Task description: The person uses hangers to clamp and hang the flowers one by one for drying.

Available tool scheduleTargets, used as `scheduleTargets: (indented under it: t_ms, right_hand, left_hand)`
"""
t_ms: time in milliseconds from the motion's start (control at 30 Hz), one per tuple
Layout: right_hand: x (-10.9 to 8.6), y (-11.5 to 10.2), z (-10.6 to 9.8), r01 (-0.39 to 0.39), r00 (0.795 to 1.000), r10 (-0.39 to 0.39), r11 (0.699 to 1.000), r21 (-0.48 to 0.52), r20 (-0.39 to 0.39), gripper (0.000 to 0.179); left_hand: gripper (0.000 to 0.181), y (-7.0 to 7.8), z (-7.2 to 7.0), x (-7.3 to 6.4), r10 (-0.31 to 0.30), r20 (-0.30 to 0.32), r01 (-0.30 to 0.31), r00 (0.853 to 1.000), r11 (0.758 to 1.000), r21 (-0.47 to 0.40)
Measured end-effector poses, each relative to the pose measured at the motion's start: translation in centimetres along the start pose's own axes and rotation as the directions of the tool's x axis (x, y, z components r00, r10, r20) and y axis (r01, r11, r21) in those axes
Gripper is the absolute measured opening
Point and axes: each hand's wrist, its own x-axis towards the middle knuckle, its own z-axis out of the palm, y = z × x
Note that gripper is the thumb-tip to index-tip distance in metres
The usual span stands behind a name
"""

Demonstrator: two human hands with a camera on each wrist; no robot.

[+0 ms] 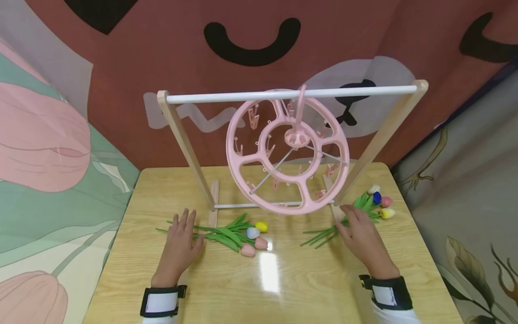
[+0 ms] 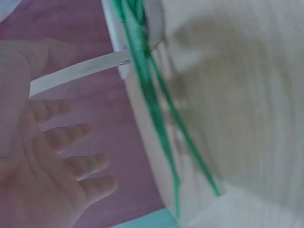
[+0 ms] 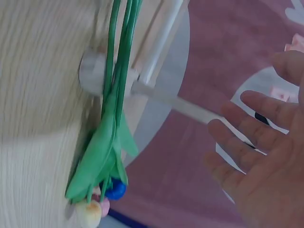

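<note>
My left hand is over the stems of a bunch of artificial tulips with yellow, pale blue and pink heads. Its fingers are extended, and the left wrist view has the green stems beside the open palm. On the other side, my right hand hovers by a second tulip bunch with white, blue, pink and yellow heads. The right wrist view gives that palm spread with nothing in it, apart from the stems. Both bunches lie on the table.
A wooden stand with a white top bar rises at the back of the table. From the bar hangs a round pink drying hanger with several small clips. A printed curtain is behind.
</note>
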Motion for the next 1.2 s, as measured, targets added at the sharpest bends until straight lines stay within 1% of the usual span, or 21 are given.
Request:
scheduleTargets:
  t_ms: [133, 267, 367, 433, 533, 600, 667, 767, 933, 1000, 1067, 1200]
  right_hand:
    - [0.0, -1.1, 0.8, 0.075, 0.997, -0.075, 0.997, 0.0, -0.011, 0.048]
    - [0.0, -2.2, 1.8, 0.155, 0.988, -0.154, 0.988, 0.014, -0.025, 0.049]
    - [0.2, -3.1, 2.6, 0.204, 0.979, -0.204, 0.978, 0.029, -0.027, 0.054]
    - [0.3, -3.8, 3.2, 0.233, 0.972, -0.233, 0.971, 0.045, -0.019, 0.057]
    - [0.6, -5.0, 4.1, 0.258, 0.966, -0.259, 0.963, 0.074, 0.001, 0.065]
    - [0.8, -5.9, 4.7, 0.259, 0.965, -0.262, 0.962, 0.091, 0.02, 0.068]
    - [1.1, -6.7, 5.2, 0.259, 0.964, -0.263, 0.961, 0.1, 0.037, 0.069]
    - [1.5, -8.0, 6.0, 0.28, 0.957, -0.285, 0.956, 0.094, 0.054, 0.064]
    - [2.1, -9.9, 7.1, 0.358, 0.931, -0.362, 0.928, 0.101, 0.035, 0.056]
    - [2.4, -10.7, 7.5, 0.376, 0.923, -0.383, 0.918, 0.123, 0.037, 0.053]
    - [2.7, -11.6, 7.9, 0.383, 0.918, -0.393, 0.913, 0.142, 0.054, 0.049]
    - [3.0, -13.2, 8.6, 0.379, 0.911, -0.401, 0.907, 0.186, 0.1, 0.049]
  left_hand:
    - [0.073, -0.7, 0.9, 0.0, -0.014, 0.022, 0.014, 1.0, 1.0, -0.022]
    - [0.068, -1.2, 1.8, 0.1, -0.026, 0.045, 0.029, 0.999, 0.998, -0.064]
    - [0.063, -1.4, 2.4, 0.2, -0.036, 0.045, 0.04, 0.998, 0.995, -0.091]
    - [0.058, -1.5, 2.8, 0.4, -0.037, 0.036, 0.041, 0.999, 0.995, -0.091]
    - [0.049, -1.5, 3.3, 0.7, -0.02, 0.012, 0.021, 1.0, 0.997, -0.068]
    - [0.039, -1.5, 3.6, 1.0, 0.003, -0.007, -0.004, 1.0, 0.999, -0.046]
    - [0.032, -1.4, 3.7, 1.2, 0.03, -0.025, -0.03, 0.999, 0.999, -0.031]
    - [0.023, -1.2, 3.7, 1.4, 0.057, -0.046, -0.058, 0.997, 0.998, -0.018]
    - [0.016, -1.1, 3.6, 1.5, 0.094, -0.078, -0.093, 0.993, 0.996, 0.014]
    - [0.016, -1.2, 3.7, 1.5, 0.112, -0.096, -0.11, 0.989, 0.994, 0.026]
    - [0.016, -1.3, 3.7, 1.5, 0.124, -0.11, -0.12, 0.986, 0.992, 0.04]
    - [0.018, -1.4, 3.7, 1.4, 0.129, -0.113, -0.122, 0.985, 0.99, 0.065]
